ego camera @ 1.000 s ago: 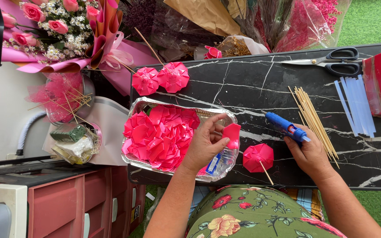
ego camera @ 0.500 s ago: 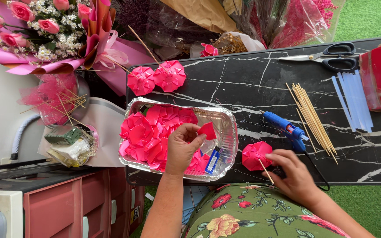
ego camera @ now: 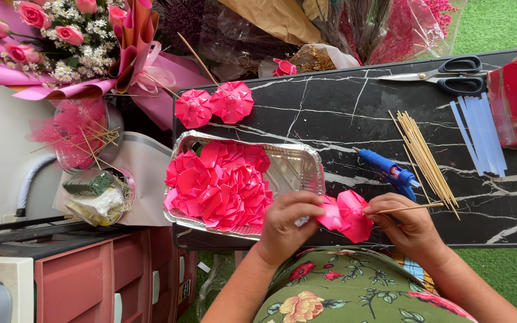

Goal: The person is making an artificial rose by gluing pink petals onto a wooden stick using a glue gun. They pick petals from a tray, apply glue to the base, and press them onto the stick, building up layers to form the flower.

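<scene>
Both hands meet at the near edge of the black marble table (ego camera: 354,113). The left hand (ego camera: 288,224) pinches a pink petal (ego camera: 332,213) against the pink flower (ego camera: 354,214), fingers closed on it. The right hand (ego camera: 411,227) grips the flower's stick (ego camera: 411,208), closed around it. The flower sits just right of the foil tray (ego camera: 297,170), which is heaped with pink flowers (ego camera: 219,185). Beyond the tray, two more flowers (ego camera: 215,105) lie flat on the table. Right of the tray rests a blue glue gun (ego camera: 390,173), then a bundle of skewers (ego camera: 423,155), blue strips (ego camera: 480,140) and scissors (ego camera: 444,75). Left of the tray, off the table, stands a bouquet (ego camera: 61,42) and a pink drawer unit (ego camera: 91,281). Green turf (ego camera: 498,24) covers the ground past the table.
</scene>
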